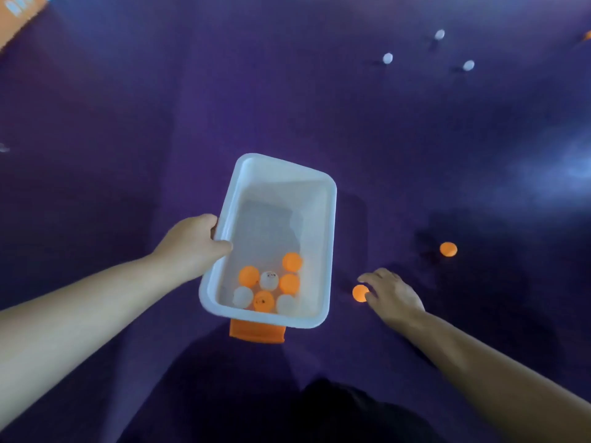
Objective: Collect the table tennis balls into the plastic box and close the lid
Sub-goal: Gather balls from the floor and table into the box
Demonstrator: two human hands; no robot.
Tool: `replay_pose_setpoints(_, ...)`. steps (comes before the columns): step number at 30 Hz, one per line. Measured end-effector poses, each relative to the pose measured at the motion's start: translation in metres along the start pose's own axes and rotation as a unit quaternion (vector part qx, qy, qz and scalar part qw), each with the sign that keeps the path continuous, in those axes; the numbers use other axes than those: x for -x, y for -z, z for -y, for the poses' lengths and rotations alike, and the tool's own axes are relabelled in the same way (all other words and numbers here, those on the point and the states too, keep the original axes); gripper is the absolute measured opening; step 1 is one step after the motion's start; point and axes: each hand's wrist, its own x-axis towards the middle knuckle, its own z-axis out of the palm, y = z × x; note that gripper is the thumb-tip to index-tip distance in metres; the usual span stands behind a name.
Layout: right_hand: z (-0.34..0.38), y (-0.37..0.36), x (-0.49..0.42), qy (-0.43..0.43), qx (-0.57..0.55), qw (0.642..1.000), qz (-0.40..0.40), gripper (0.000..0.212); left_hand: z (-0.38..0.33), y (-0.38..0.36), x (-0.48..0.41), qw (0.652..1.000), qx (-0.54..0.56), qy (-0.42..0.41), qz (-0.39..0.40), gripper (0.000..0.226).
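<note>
A translucent white plastic box hangs tilted above the purple floor. My left hand grips its left rim, thumb inside. Several orange and white balls lie bunched in its near end. My right hand is low on the floor to the box's right, fingers curled against an orange ball without enclosing it. Another orange ball lies further right. Three white balls rest far off at the upper right. No lid is on the box.
An orange clasp or flap sticks out under the box's near end. An orange object sits at the top left corner. Another orange bit shows at the right edge. Purple floor spreads all around.
</note>
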Motion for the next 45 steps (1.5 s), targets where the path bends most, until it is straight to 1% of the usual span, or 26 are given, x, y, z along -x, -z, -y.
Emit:
replay_pose_setpoints(4,-0.013,-0.034,-0.006,-0.013,0.021,1.000,0.014,0.052,-0.010,-0.041,-0.008,1.000,-0.001,0.007,0.011,0.011)
replay_pose_setpoints(7,-0.014,-0.050,-0.009,-0.017,0.040,0.998,0.033,0.054,-0.014,-0.065,-0.011,1.000,0.017,0.015,0.019,0.010)
replay_pose_setpoints(11,-0.023,-0.057,-0.009,-0.067,0.015,0.997,0.032,0.047,-0.022,-0.088,-0.010,0.998,0.044,0.020,0.031,0.008)
replay_pose_setpoints(16,-0.041,-0.058,-0.008,-0.104,0.000,0.991,0.089,0.030,-0.036,-0.108,-0.009,0.997,0.062,0.003,0.037,0.004)
replay_pose_setpoints(18,-0.047,-0.063,-0.004,-0.112,-0.039,0.989,0.088,0.025,-0.042,-0.115,-0.009,0.997,0.067,-0.003,0.044,0.008)
replay_pose_setpoints(20,-0.052,-0.067,0.004,-0.121,-0.133,0.983,0.028,0.020,-0.046,-0.122,-0.010,0.996,0.070,-0.008,0.047,0.005)
replay_pose_setpoints(21,-0.055,-0.067,0.011,-0.127,-0.182,0.975,-0.025,0.019,-0.048,-0.124,-0.010,0.996,0.070,-0.006,0.047,0.003)
replay_pose_setpoints(22,-0.059,-0.068,0.020,-0.134,-0.216,0.963,-0.090,0.018,-0.049,-0.127,-0.010,0.996,0.072,-0.005,0.047,0.005)
replay_pose_setpoints(24,-0.074,-0.070,0.042,-0.172,-0.228,0.937,-0.202,0.019,-0.053,-0.132,-0.011,0.996,0.074,-0.006,0.047,0.008)
replay_pose_setpoints(26,-0.094,-0.074,0.066,-0.255,-0.202,0.910,-0.257,0.014,-0.058,-0.137,-0.011,0.996,0.072,-0.010,0.049,0.010)
replay_pose_setpoints(28,-0.116,-0.079,0.088,-0.322,-0.183,0.887,-0.275,0.008,-0.066,-0.143,-0.012,0.996,0.072,-0.017,0.051,0.009)
replay_pose_setpoints(30,-0.133,-0.085,0.103,-0.366,-0.170,0.878,-0.256,0.023,-0.074,-0.148,-0.014,0.996,0.070,-0.025,0.054,0.009)
replay_pose_setpoints(32,-0.142,-0.089,0.109,-0.390,-0.166,0.883,-0.205,0.041,-0.081,-0.154,-0.014,0.995,0.071,-0.031,0.059,0.009)
replay_pose_setpoints(34,-0.147,-0.090,0.109,-0.387,-0.162,0.896,-0.146,0.051,-0.086,-0.159,-0.015,0.995,0.073,-0.031,0.064,0.011)
replay_pose_setpoints(35,-0.148,-0.089,0.107,-0.379,-0.147,0.906,-0.115,0.052,-0.088,-0.161,-0.015,0.995,0.074,-0.029,0.063,0.012)
replay_pose_setpoints(37,-0.148,-0.084,0.097,-0.371,-0.130,0.917,-0.066,0.041,-0.091,-0.163,-0.015,0.995,0.073,-0.023,0.059,0.014)
replay_pose_setpoints(38,-0.145,-0.077,0.090,-0.381,-0.155,0.909,-0.070,0.033,-0.093,-0.163,-0.015,0.996,0.072,-0.023,0.056,0.015)
replay_pose_setpoints(39,-0.140,-0.068,0.083,-0.391,-0.204,0.892,-0.102,0.026,-0.094,-0.164,-0.015,0.996,0.069,-0.023,0.054,0.015)
replay_pose_setpoints(40,-0.134,-0.058,0.075,-0.389,-0.266,0.867,-0.161,0.022,-0.096,-0.164,-0.015,0.996,0.065,-0.023,0.051,0.015)
replay_pose_setpoints(41,-0.126,-0.045,0.067,-0.362,-0.317,0.846,-0.230,0.018,-0.098,-0.165,-0.015,0.997,0.062,-0.022,0.049,0.014)
replay_pose_setpoints(42,-0.115,-0.030,0.060,-0.316,-0.355,0.831,-0.289,0.015,-0.100,-0.165,-0.015,0.997,0.058,-0.021,0.046,0.014)
replay_pose_setpoints(43,-0.103,-0.015,0.053,-0.268,-0.388,0.817,-0.332,0.011,-0.102,-0.166,-0.015,0.997,0.056,-0.020,0.045,0.012)
replay_pose_setpoints(45,-0.077,0.011,0.042,-0.177,-0.437,0.800,-0.371,0.011,-0.108,-0.170,-0.015,0.997,0.054,-0.017,0.047,0.008)
